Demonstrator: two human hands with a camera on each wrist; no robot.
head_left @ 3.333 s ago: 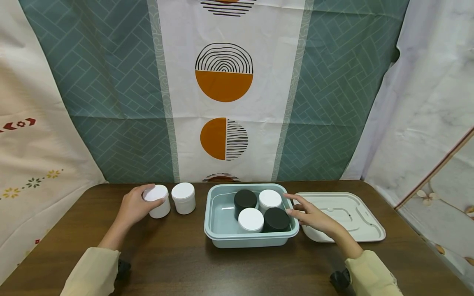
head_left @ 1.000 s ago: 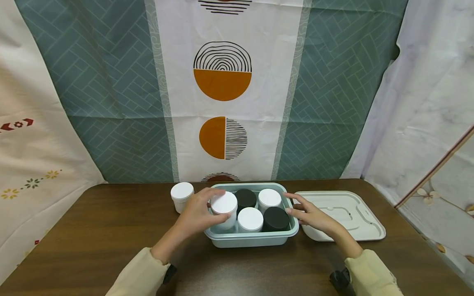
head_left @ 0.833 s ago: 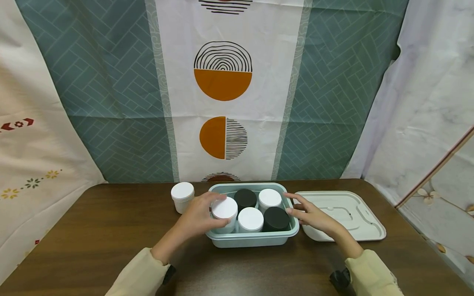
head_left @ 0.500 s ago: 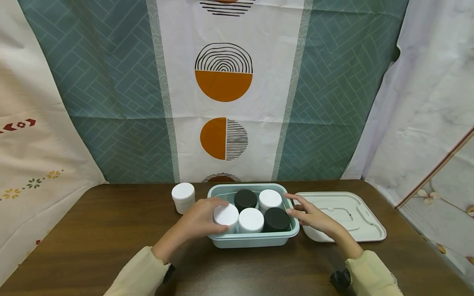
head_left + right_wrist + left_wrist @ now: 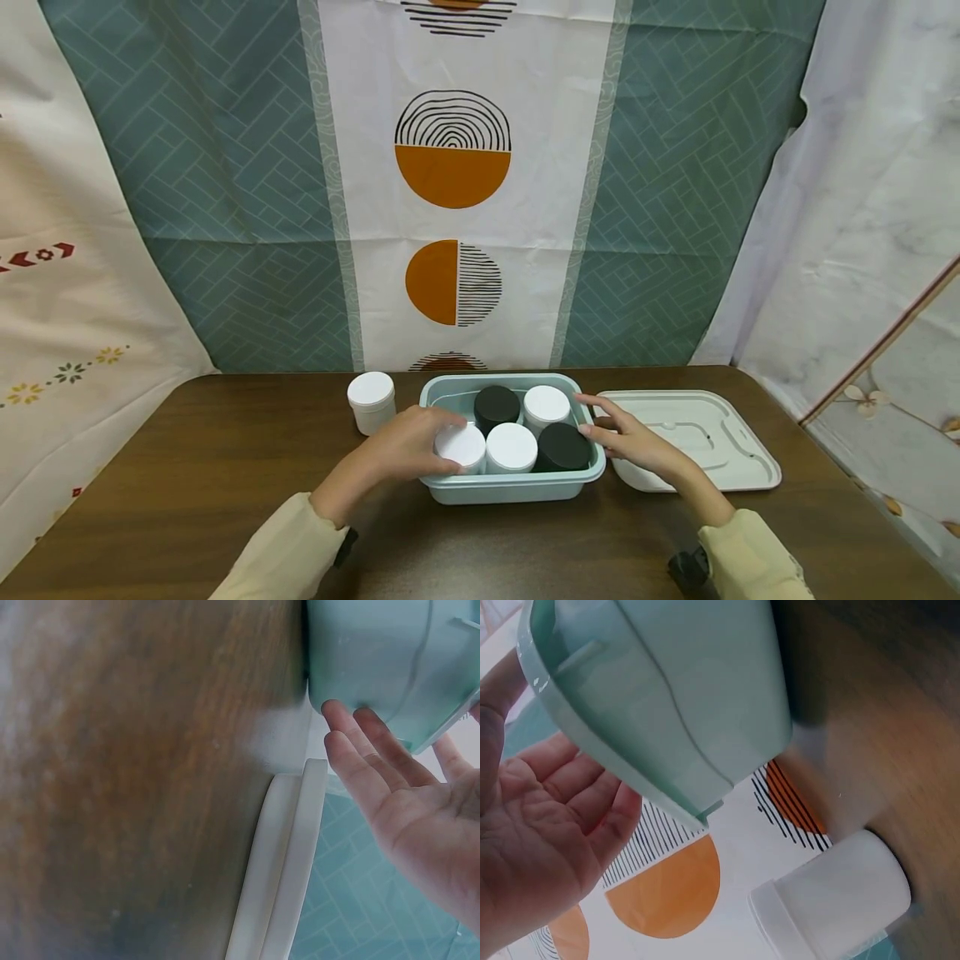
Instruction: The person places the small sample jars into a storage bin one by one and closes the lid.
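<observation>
My left hand (image 5: 408, 442) holds a white-lidded jar (image 5: 461, 447) at the near left corner of a pale blue-green tub (image 5: 517, 490). Thumb and index finger lie at the sides of its lid. In the left wrist view, the other fingers (image 5: 592, 802) of this hand stay outside the tub wall (image 5: 682, 690). At the tub's right rim, my right hand (image 5: 633, 437) rests with thumb and index fingertips on the edge. Its other fingers stretch along the outer wall, seen in the right wrist view. Beside the held jar stand two white-lidded jars (image 5: 512, 448) and two black-lidded ones (image 5: 563, 447).
Another white jar (image 5: 371, 402) stands on the brown table (image 5: 225, 483) left of the tub. A flat white lid (image 5: 697, 429) lies to the right, partly behind my right forearm. Patterned cloth (image 5: 457, 275) hangs behind the table's far edge.
My left hand has carried the white jar from the table's left side over to the tub and lowered it into the near left corner. The right hand keeps its place at the rim.
</observation>
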